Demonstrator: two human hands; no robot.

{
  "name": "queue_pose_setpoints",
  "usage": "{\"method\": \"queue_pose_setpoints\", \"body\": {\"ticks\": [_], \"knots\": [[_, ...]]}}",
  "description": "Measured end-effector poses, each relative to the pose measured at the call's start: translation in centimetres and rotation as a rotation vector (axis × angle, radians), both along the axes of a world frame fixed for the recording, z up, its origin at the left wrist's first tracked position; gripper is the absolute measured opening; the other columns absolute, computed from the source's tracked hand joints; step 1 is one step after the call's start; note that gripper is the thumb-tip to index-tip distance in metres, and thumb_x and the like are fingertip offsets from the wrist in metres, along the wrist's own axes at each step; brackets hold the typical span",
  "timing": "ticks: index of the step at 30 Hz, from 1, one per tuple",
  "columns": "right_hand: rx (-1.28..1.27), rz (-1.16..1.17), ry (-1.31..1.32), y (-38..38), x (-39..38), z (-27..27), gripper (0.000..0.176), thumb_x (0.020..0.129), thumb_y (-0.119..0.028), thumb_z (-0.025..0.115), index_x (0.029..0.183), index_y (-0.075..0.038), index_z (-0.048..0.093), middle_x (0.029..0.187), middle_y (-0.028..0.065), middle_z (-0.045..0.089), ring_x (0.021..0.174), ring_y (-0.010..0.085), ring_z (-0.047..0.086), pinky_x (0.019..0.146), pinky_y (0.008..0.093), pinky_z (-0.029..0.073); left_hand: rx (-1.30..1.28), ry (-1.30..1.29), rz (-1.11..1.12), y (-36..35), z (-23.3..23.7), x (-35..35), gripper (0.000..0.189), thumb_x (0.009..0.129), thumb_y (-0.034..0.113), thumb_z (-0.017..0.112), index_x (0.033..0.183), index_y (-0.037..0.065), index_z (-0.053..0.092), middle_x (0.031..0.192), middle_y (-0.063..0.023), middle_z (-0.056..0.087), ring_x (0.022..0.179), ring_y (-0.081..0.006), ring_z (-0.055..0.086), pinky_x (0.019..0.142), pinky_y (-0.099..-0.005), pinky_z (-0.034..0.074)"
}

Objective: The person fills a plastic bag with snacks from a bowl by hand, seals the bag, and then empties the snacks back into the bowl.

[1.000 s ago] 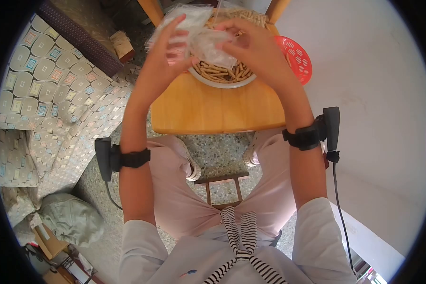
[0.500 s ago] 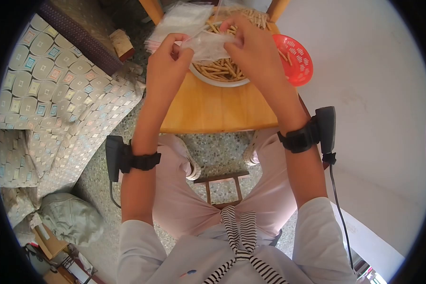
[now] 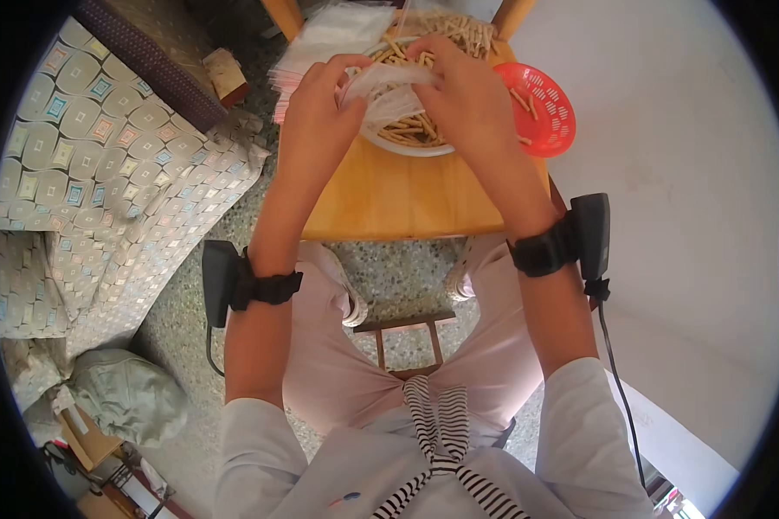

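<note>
Between my two hands is a clear plastic bag [image 3: 393,93], its mouth pulled apart. My left hand [image 3: 325,99] pinches the bag's left side, while my right hand [image 3: 459,91] grips the right side with thumb and fingers. Right beneath them stands a white bowl [image 3: 411,151] full of thin tan sticks [image 3: 407,131], partly covered by the hands and bag. A stack of flat clear plastic bags [image 3: 333,39] lies just beyond my left hand. Past my right hand, more sticks [image 3: 459,33] sit in clear plastic at the back.
A red perforated basket [image 3: 552,117] holding a few sticks is at the right edge of the wooden chair seat [image 3: 398,203]. The white wall [image 3: 666,147] rises close on the right. Patterned cloth [image 3: 104,164] hangs on the left.
My left hand has shifted right, toward my right hand. The bag between them has gone from stretched flat to bulging with its mouth apart.
</note>
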State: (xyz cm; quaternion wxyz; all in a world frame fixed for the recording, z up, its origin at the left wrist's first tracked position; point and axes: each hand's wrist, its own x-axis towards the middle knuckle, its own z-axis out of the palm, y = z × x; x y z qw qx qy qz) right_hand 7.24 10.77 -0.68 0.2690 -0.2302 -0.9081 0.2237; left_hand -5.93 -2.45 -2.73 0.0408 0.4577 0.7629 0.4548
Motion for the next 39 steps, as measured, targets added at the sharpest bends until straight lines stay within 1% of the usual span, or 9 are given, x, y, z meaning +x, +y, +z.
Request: {"method": "queue_pose_setpoints", "body": {"ticks": [8, 15, 17, 18, 20, 26, 31, 33, 39], "knots": [[-0.432, -0.007, -0.05, -1.1, -0.1, 0.5, 0.071, 0.078, -0.041, 0.077, 0.132, -0.003, 0.052, 0.104, 0.0203, 0.069, 0.099, 0.0368, 0.067, 0.081, 0.0439, 0.052, 0.247, -0.248, 0.062, 0.1, 0.3, 0.2, 0.033, 0.084, 0.012, 0.068, 0.117, 0.013, 0.066, 0.094, -0.0034, 0.056, 0.07, -0.013, 0.052, 0.065, -0.0264, 0.046], [-0.326, 0.155, 0.062, -0.5, -0.5, -1.3, 0.072, 0.08, -0.033, 0.072, 0.138, 0.001, 0.047, 0.107, 0.0223, 0.068, 0.1, 0.0372, 0.066, 0.086, 0.0429, 0.051, 0.276, -0.089, 0.102, 0.1, 1.0, 0.3, 0.035, 0.087, 0.002, 0.063, 0.121, 0.008, 0.064, 0.099, 0.0, 0.058, 0.085, -0.0078, 0.055, 0.075, -0.0223, 0.047], [-0.439, 0.273, -0.072, -0.2, -0.3, -1.9, 0.073, 0.082, -0.031, 0.072, 0.142, -0.001, 0.043, 0.104, 0.0131, 0.066, 0.071, 0.0189, 0.065, 0.065, 0.0325, 0.054, 0.273, -0.055, 0.159, 0.0, 1.1, 0.1, 0.039, 0.084, 0.0, 0.063, 0.122, 0.009, 0.064, 0.096, 0.0003, 0.057, 0.084, -0.008, 0.054, 0.075, -0.0224, 0.046], [-0.44, 0.273, -0.072, -0.5, -0.3, -1.4, 0.073, 0.082, -0.031, 0.072, 0.142, -0.001, 0.043, 0.104, 0.0131, 0.066, 0.071, 0.0189, 0.065, 0.065, 0.0325, 0.054, 0.233, -0.034, 0.159, -0.1, 0.9, 0.0, 0.043, 0.082, -0.002, 0.062, 0.123, 0.011, 0.063, 0.094, 0.0003, 0.056, 0.082, -0.0085, 0.053, 0.075, -0.0225, 0.046], [-0.548, 0.271, -0.283, -1.2, -0.3, -0.3, 0.077, 0.078, -0.037, 0.071, 0.14, 0.001, 0.045, 0.107, 0.024, 0.068, 0.102, 0.0375, 0.066, 0.089, 0.0436, 0.051, 0.193, -0.014, 0.159, -0.4, 0.8, -0.4, 0.047, 0.08, -0.003, 0.062, 0.124, 0.013, 0.063, 0.092, 0.0002, 0.054, 0.08, -0.009, 0.053, 0.074, -0.0227, 0.046], [-0.433, 0.165, -0.375, -1.6, 0.4, 1.9, 0.092, 0.078, -0.06, 0.068, 0.142, 0.001, 0.042, 0.117, 0.027, 0.065, 0.109, 0.0385, 0.065, 0.094, 0.0423, 0.05, -0.08, 0.057, 0.088, -1.9, -0.1, -2.8, 0.047, 0.081, 0.007, 0.063, 0.128, 0.014, 0.061, 0.089, -0.0063, 0.064, 0.076, -0.0123, 0.058, 0.073, -0.0278, 0.048], [-0.15, 0.287, -0.144, -2.2, 0.1, -0.7, 0.078, 0.081, -0.045, 0.07, 0.142, -0.004, 0.044, 0.116, 0.0232, 0.065, 0.103, 0.0394, 0.065, 0.089, 0.0446, 0.052, -0.604, 0.046, 0.008, -3.6, 1.6, -3.3, 0.053, 0.084, 0.02, 0.065, 0.136, 0.016, 0.056, 0.092, -0.0125, 0.066, 0.084, -0.0244, 0.064, 0.08, -0.0331, 0.05], [-0.101, 0.383, -0.021, -2.6, -0.3, -1.4, 0.071, 0.082, -0.038, 0.07, 0.142, -0.008, 0.045, 0.113, 0.0208, 0.066, 0.1, 0.039, 0.066, 0.086, 0.0452, 0.053, -0.624, 0.094, 0.021, -4.1, 1.3, -2.9, 0.055, 0.083, 0.022, 0.067, 0.136, 0.016, 0.056, 0.095, -0.0136, 0.066, 0.088, -0.0251, 0.064, 0.082, -0.0334, 0.05], [-0.01, 0.392, -0.246, -3.0, -0.8, -2.4, 0.045, 0.084, -0.027, 0.068, 0.127, -0.016, 0.059, 0.097, 0.0132, 0.067, 0.091, 0.0334, 0.067, 0.077, 0.0434, 0.054, -0.454, 0.015, -0.007, -3.3, 0.3, -3.0, 0.063, 0.078, 0.024, 0.075, 0.136, 0.012, 0.051, 0.109, -0.016, 0.061, 0.1, -0.0285, 0.062, 0.089, -0.0359, 0.049]]}}
